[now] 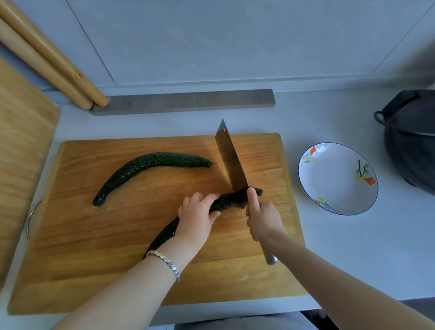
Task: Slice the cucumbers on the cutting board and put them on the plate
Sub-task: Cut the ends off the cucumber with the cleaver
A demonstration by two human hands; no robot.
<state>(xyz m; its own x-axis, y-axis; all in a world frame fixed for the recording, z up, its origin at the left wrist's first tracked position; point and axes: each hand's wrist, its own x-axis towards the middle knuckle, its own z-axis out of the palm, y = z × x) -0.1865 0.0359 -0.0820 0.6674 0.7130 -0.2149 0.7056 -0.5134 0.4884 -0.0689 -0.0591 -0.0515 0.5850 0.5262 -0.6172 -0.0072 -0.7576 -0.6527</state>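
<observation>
Green cucumber (228,201) is held on the cutting board (115,244) by the left hand (197,214). The knife (232,164), gripped by the right hand (262,219), is set for a first slice; a straight push down seems needed.

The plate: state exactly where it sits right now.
In the head view the plate sits on the counter just right of the cutting board, with a dark pot further right.

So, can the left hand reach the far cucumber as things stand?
Probably yes: only bare board lies between the left hand and the far cucumber, though it holds the near cucumber.
</observation>
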